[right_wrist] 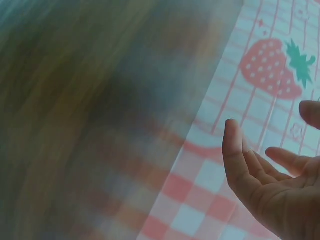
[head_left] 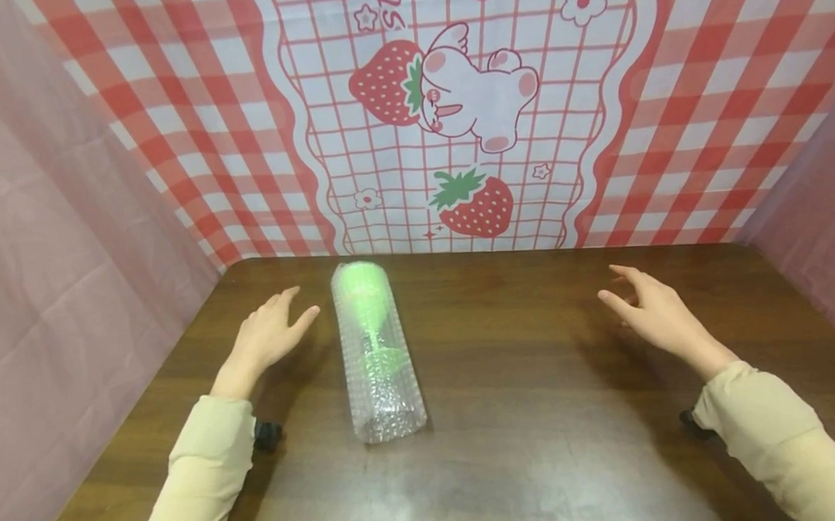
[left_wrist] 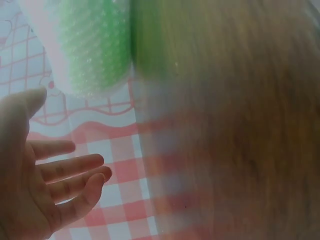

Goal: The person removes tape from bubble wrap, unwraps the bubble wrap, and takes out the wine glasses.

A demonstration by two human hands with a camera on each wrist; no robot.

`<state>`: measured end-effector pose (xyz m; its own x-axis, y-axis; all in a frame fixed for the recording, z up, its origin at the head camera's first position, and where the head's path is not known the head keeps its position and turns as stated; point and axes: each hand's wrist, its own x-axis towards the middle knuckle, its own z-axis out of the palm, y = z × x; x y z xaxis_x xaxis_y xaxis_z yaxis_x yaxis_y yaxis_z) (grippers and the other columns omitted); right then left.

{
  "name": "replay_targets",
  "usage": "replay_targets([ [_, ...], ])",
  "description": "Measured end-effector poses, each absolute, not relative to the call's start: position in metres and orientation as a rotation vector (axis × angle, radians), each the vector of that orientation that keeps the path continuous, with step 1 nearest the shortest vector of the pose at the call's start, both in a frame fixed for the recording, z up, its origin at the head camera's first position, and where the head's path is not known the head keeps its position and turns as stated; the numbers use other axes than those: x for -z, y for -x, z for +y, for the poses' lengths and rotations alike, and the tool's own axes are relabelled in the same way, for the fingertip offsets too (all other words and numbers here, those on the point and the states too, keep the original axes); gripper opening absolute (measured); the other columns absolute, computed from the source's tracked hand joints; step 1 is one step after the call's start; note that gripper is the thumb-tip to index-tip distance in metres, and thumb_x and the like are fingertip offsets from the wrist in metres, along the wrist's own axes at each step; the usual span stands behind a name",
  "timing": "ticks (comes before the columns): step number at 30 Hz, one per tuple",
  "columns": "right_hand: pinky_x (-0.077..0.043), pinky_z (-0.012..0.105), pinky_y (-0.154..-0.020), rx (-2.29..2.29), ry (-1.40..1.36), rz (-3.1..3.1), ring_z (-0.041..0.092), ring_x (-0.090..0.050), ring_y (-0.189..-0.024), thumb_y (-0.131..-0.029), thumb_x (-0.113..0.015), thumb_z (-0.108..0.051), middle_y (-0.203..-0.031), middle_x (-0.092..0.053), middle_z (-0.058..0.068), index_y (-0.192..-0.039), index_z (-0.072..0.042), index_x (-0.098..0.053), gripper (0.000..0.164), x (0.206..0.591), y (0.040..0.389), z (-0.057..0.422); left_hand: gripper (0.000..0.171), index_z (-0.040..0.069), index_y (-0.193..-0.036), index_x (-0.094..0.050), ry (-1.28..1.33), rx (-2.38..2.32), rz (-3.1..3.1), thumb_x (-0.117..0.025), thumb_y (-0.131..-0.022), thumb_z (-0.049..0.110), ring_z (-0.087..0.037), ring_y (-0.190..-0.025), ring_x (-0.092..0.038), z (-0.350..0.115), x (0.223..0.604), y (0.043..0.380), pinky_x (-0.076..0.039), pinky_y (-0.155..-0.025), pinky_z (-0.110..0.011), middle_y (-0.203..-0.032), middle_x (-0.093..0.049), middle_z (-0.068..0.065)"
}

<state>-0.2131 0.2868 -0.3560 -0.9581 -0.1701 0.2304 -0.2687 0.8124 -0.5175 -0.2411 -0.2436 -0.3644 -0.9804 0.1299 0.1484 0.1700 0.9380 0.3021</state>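
On the dark wooden table lies a long bundle of clear bubble wrap point(head_left: 387, 405) with a bright green object point(head_left: 365, 290) inside; its far part is wide and narrows to a thin stem, and its exact kind is blurred by the wrap. Just left of the bundle hovers my left hand point(head_left: 267, 333), fingers relaxed, holding nothing and apart from it. The left wrist view shows the bubble-wrapped bundle point(left_wrist: 95, 45) beyond the thumb of that hand point(left_wrist: 30, 185). Far to the right my right hand point(head_left: 657, 308) is held above the table, its fingers loosely bent around nothing.
The brown table point(head_left: 508, 412) reflects light near its front. Behind it hangs a red and white checked cloth point(head_left: 705, 123) with strawberry prints. Pink curtains point(head_left: 60, 253) close off both sides. A black strap point(head_left: 266, 436) shows at the left wrist.
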Motion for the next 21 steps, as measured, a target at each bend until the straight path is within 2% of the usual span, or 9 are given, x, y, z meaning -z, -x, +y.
replay_targets([
  [3,-0.053,0.025,-0.051,-0.96,-0.336,-2.836,0.024,-0.065,-0.067,-0.093,-0.049,-0.032,-0.116,-0.051,0.031,-0.134,0.004,-0.032,0.057,0.356,0.214,0.275,0.062,0.0,-0.13,-0.043,0.241,0.49,-2.925,-0.041,-0.092,0.049,-0.045,-0.113,-0.047,-0.242,0.364,0.241,-0.041,-0.092,-0.059,-0.127,-0.049,-0.025],
  [10,-0.059,0.035,-0.065,-1.44,-0.282,-2.842,0.033,-0.063,-0.088,-0.094,-0.047,-0.03,-0.121,-0.047,0.031,-0.136,0.002,-0.029,0.056,0.356,0.213,0.249,0.046,-0.005,-0.118,-0.05,0.189,0.563,-2.845,-0.048,-0.092,0.033,-0.045,-0.107,-0.051,-0.239,0.363,0.24,-0.042,-0.09,-0.058,-0.116,-0.055,-0.028],
  [12,-0.059,0.036,-0.068,-1.576,-0.27,-2.816,0.031,-0.062,-0.089,-0.095,-0.047,-0.028,-0.123,-0.044,0.032,-0.137,0.003,-0.028,0.056,0.357,0.214,0.242,0.045,-0.005,-0.118,-0.05,0.156,0.584,-2.832,-0.049,-0.091,0.031,-0.045,-0.104,-0.052,-0.238,0.363,0.24,-0.044,-0.087,-0.058,-0.113,-0.057,-0.027],
  [17,-0.058,0.033,-0.072,-1.892,-0.303,-2.712,0.014,-0.062,-0.085,-0.096,-0.043,-0.023,-0.127,-0.036,0.036,-0.136,0.009,-0.02,0.057,0.358,0.216,0.231,0.045,-0.003,-0.12,-0.048,0.03,0.675,-2.821,-0.047,-0.091,0.03,-0.042,-0.094,-0.058,-0.236,0.365,0.239,-0.048,-0.08,-0.055,-0.104,-0.062,-0.024],
  [21,-0.057,0.033,-0.076,-2.065,-0.325,-2.648,0.012,-0.061,-0.086,-0.097,-0.04,-0.021,-0.127,-0.032,0.036,-0.135,0.013,-0.016,0.056,0.358,0.216,0.22,0.047,-0.003,-0.126,-0.044,-0.072,0.743,-2.83,-0.046,-0.092,0.03,-0.043,-0.094,-0.058,-0.233,0.365,0.238,-0.047,-0.082,-0.055,-0.102,-0.063,-0.022],
])
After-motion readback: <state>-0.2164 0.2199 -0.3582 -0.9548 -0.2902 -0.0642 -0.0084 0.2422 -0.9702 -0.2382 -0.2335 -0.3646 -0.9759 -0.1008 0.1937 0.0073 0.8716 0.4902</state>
